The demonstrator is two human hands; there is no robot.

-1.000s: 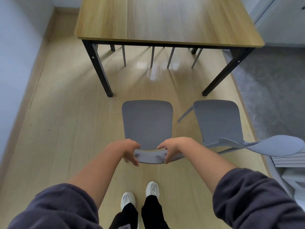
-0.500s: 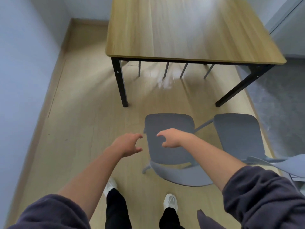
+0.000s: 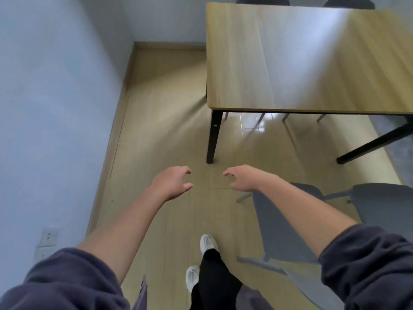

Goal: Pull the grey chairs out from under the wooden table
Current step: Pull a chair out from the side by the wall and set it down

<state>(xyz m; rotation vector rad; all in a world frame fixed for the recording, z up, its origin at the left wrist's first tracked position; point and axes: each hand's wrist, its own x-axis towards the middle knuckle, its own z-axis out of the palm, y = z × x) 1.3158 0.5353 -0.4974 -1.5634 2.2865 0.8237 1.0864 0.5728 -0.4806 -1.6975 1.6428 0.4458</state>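
Observation:
The wooden table [image 3: 290, 59] with black legs fills the upper right. Two grey chairs stand out from under it on the floor at the lower right: one [image 3: 277, 227] partly behind my right forearm, the other [image 3: 384, 204] at the right edge. My left hand [image 3: 172, 184] and my right hand [image 3: 243, 177] hover over bare floor left of the chairs, fingers apart, holding nothing. Two more dark chair backs [image 3: 263, 0] [image 3: 348, 2] show beyond the table's far edge, their thin legs visible under it.
A pale blue wall [image 3: 51, 108] runs along the left, with a socket plate [image 3: 48, 238] low down. A floor strip lies between wall and table. Grey carpet [image 3: 400, 144] starts at the right. My feet in white shoes [image 3: 207, 242] stand below the hands.
Both hands let go of the near chair's backrest and opened. My view and body swung to the left, so the chairs and table now sit further right.

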